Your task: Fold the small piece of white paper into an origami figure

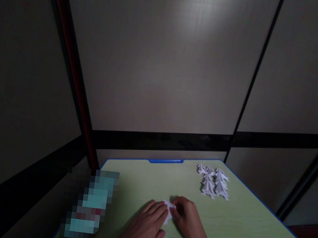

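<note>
Both hands rest on a light green table (249,230) and press on a small white folded paper piece (169,206) between their fingertips. My left hand (145,229) lies flat, its fingers touching the paper's left side. From the right, my right hand (190,219) covers part of the paper with curled fingers. Most of the paper is hidden under the fingers. Several finished white folded paper figures (213,181) lie in a cluster at the far right of the table, apart from both hands.
The table has a blue rim (165,161) and stands close to pale wall panels with dark frames. A blurred teal and white object (90,207) lies at the table's left edge. A dark reddish post (75,70) rises at the left.
</note>
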`<action>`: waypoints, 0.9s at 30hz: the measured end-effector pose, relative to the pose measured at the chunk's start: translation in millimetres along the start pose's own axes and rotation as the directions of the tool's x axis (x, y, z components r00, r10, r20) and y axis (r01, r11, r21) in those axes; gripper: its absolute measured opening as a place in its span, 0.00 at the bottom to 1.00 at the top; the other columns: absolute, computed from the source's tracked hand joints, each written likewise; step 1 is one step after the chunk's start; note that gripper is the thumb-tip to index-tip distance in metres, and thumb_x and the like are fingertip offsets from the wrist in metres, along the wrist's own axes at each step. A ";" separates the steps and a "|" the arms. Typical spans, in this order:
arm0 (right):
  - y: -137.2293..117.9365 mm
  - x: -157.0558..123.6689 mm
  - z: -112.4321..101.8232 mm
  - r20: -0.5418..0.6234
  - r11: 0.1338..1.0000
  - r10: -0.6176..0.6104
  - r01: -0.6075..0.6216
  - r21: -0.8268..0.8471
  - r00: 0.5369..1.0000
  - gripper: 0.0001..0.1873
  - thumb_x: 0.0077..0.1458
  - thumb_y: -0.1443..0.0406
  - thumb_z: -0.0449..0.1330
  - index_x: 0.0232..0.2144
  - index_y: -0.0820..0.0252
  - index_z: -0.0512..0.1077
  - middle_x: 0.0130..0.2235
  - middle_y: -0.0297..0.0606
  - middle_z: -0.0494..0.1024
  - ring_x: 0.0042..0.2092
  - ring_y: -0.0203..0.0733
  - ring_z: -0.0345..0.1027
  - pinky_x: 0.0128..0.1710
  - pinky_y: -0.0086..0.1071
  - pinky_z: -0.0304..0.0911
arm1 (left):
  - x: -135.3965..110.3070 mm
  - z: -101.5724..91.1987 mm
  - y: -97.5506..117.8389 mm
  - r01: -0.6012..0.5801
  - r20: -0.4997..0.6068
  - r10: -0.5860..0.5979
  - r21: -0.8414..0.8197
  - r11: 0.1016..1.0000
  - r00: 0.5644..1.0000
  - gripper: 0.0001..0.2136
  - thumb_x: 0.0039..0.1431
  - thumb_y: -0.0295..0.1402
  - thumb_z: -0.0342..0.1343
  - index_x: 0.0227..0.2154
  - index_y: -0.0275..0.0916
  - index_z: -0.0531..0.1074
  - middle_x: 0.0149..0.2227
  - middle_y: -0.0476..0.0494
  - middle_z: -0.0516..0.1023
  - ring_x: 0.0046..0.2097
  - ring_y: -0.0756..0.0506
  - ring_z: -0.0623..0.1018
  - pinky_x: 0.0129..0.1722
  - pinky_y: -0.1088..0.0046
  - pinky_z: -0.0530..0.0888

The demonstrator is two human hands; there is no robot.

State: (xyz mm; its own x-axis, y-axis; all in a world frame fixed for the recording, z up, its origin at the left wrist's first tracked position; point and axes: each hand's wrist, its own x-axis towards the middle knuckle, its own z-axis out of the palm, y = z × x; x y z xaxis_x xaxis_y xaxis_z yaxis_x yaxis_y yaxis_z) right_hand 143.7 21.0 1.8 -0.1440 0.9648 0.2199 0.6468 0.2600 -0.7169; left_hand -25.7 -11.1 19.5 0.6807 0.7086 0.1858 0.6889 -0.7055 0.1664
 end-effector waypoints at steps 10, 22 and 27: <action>1.5 -2.8 1.7 -0.040 0.988 -0.156 0.157 0.003 0.987 0.09 0.46 0.73 0.51 0.18 0.62 0.66 0.23 0.35 0.68 0.26 0.36 0.61 0.26 0.26 0.53 | 1.0 -0.3 -2.6 0.087 0.008 -0.087 -0.058 0.994 0.996 0.20 0.55 0.28 0.53 0.52 0.43 0.62 0.58 0.46 0.60 0.59 0.43 0.56 0.59 0.58 0.52; -0.3 -3.2 1.0 0.030 0.970 -0.228 0.230 -0.075 0.973 0.12 0.50 0.75 0.49 0.18 0.62 0.66 0.26 0.37 0.68 0.28 0.37 0.63 0.28 0.26 0.54 | 0.6 3.9 -3.9 0.118 -0.031 -0.118 -0.003 0.993 0.993 0.20 0.55 0.30 0.54 0.52 0.45 0.63 0.60 0.43 0.54 0.61 0.40 0.53 0.57 0.55 0.55; 2.2 -3.6 2.5 0.045 0.964 -0.241 0.245 -0.101 0.969 0.12 0.51 0.75 0.49 0.20 0.62 0.67 0.26 0.37 0.68 0.29 0.37 0.63 0.28 0.26 0.54 | -0.9 4.7 -5.1 0.066 -0.039 -0.065 0.038 0.997 0.997 0.20 0.55 0.31 0.54 0.52 0.44 0.62 0.57 0.44 0.61 0.59 0.41 0.57 0.58 0.56 0.54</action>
State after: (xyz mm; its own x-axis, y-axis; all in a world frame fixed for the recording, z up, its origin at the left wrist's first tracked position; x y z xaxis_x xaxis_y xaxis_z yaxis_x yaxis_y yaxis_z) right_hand 143.7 18.2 -2.2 -0.3295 0.8742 0.3565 0.6641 0.4830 -0.5706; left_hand -28.7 -8.1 14.0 0.6243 0.7517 0.2123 0.7414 -0.6559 0.1419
